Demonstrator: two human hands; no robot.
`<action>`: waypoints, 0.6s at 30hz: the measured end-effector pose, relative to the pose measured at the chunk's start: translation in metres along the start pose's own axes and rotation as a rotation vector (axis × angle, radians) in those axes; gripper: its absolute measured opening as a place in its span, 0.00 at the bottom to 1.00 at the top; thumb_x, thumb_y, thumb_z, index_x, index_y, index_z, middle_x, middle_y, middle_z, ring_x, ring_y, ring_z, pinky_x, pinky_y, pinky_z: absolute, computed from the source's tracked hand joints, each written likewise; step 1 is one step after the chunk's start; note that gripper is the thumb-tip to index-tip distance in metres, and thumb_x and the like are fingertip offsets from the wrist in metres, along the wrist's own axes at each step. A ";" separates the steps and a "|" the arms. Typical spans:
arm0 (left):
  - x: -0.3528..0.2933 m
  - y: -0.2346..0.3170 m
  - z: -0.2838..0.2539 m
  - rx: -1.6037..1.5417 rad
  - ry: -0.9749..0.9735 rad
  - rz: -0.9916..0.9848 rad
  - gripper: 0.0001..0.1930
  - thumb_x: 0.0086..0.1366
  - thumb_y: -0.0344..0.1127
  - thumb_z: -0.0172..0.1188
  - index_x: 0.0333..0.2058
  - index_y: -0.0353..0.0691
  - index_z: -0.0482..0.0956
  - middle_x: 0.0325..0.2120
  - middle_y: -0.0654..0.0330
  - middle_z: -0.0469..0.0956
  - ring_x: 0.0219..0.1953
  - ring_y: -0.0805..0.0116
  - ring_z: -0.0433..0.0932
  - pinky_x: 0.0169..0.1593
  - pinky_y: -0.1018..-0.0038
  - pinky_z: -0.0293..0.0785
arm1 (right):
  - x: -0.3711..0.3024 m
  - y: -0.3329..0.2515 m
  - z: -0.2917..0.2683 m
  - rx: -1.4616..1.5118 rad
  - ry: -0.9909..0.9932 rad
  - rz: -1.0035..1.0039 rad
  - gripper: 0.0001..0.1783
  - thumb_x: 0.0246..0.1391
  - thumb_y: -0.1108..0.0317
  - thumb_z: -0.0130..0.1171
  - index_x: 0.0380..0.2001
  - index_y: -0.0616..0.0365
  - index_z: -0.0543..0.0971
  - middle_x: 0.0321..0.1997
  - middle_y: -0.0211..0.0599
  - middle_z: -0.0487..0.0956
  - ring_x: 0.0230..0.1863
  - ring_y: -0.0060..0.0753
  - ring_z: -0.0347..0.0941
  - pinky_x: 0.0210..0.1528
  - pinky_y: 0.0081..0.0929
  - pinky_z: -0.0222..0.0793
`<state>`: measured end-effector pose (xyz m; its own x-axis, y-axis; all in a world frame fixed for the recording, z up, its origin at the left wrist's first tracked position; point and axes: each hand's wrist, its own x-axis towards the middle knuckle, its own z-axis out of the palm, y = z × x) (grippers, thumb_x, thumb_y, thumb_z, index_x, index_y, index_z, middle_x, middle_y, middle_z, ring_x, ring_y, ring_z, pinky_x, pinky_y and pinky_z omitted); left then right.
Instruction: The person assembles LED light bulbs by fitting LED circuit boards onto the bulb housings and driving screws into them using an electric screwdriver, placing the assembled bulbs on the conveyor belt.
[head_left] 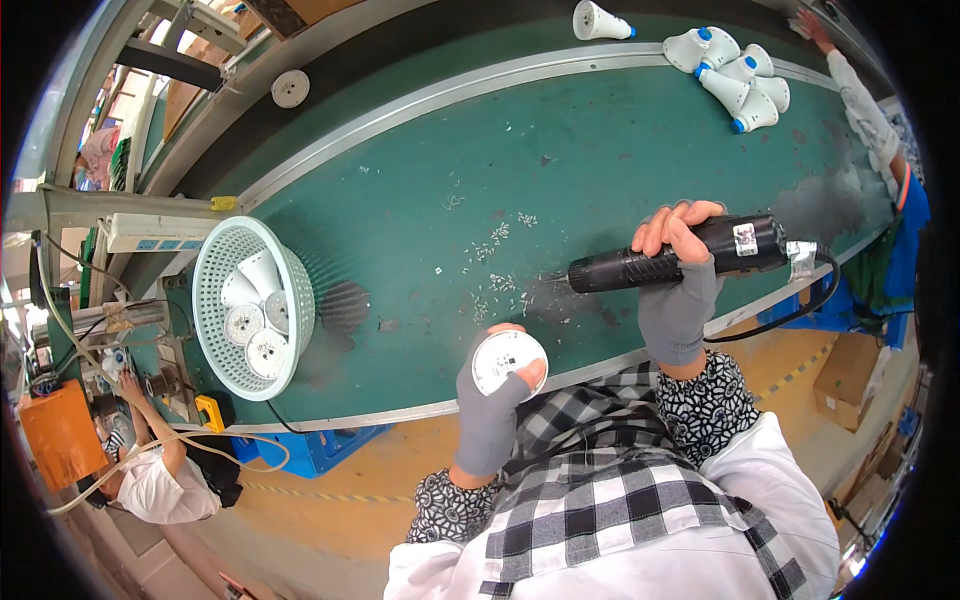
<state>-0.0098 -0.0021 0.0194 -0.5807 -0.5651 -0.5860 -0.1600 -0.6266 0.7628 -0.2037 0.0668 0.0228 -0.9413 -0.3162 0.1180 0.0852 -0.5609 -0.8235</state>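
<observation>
My left hand, in a grey fingerless glove, grips a white bulb housing by its rim near the bench's front edge. Its round face with a small circuit board is turned up. My right hand, gloved alike, is wrapped round a black electric screwdriver lying almost level over the bench. The screwdriver's tip points left at scattered small screws, apart from the bulb housing. What the bulb housing's underside looks like is hidden by my left hand.
A pale green basket holding several white bulb parts stands at the left of the green bench. Blue-tipped white bulb housings are piled far right. One more housing and a round part lie beyond the rail. Other people are at both sides.
</observation>
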 end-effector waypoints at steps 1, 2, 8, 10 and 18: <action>-0.001 0.000 0.000 0.007 0.014 0.003 0.20 0.54 0.31 0.64 0.46 0.37 0.72 0.36 0.61 0.75 0.36 0.75 0.74 0.41 0.79 0.73 | 0.000 0.003 0.000 -0.012 -0.009 -0.008 0.08 0.51 0.75 0.54 0.35 0.58 0.68 0.25 0.35 0.70 0.27 0.29 0.69 0.39 0.32 0.71; -0.001 0.001 0.000 0.015 0.027 0.007 0.20 0.54 0.30 0.63 0.47 0.37 0.72 0.34 0.62 0.75 0.36 0.75 0.74 0.40 0.79 0.73 | 0.000 0.005 0.002 -0.014 -0.009 -0.004 0.08 0.51 0.75 0.54 0.35 0.58 0.68 0.25 0.35 0.70 0.27 0.29 0.69 0.39 0.32 0.71; -0.005 0.003 0.001 0.038 0.020 -0.009 0.20 0.54 0.30 0.64 0.46 0.36 0.72 0.38 0.60 0.74 0.39 0.74 0.74 0.43 0.77 0.73 | 0.000 0.010 0.003 -0.083 0.026 0.019 0.08 0.51 0.75 0.55 0.34 0.59 0.69 0.25 0.36 0.71 0.26 0.30 0.70 0.41 0.32 0.70; 0.003 -0.008 -0.006 0.152 -0.010 0.132 0.20 0.53 0.31 0.64 0.45 0.36 0.73 0.43 0.58 0.73 0.42 0.72 0.73 0.45 0.75 0.72 | 0.001 0.006 0.003 -0.074 0.075 0.022 0.08 0.52 0.74 0.55 0.35 0.59 0.68 0.25 0.35 0.71 0.27 0.30 0.70 0.40 0.32 0.69; 0.003 0.007 0.003 0.767 -0.226 0.605 0.19 0.47 0.33 0.67 0.41 0.40 0.79 0.56 0.52 0.67 0.49 0.63 0.71 0.51 0.68 0.70 | 0.015 -0.038 -0.017 0.236 0.239 0.270 0.07 0.56 0.71 0.55 0.35 0.56 0.68 0.26 0.29 0.66 0.29 0.25 0.64 0.36 0.29 0.66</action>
<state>-0.0151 -0.0069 0.0235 -0.8598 -0.5092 -0.0366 -0.2129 0.2925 0.9322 -0.2271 0.0964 0.0461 -0.9218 -0.3053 -0.2388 0.3851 -0.6509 -0.6542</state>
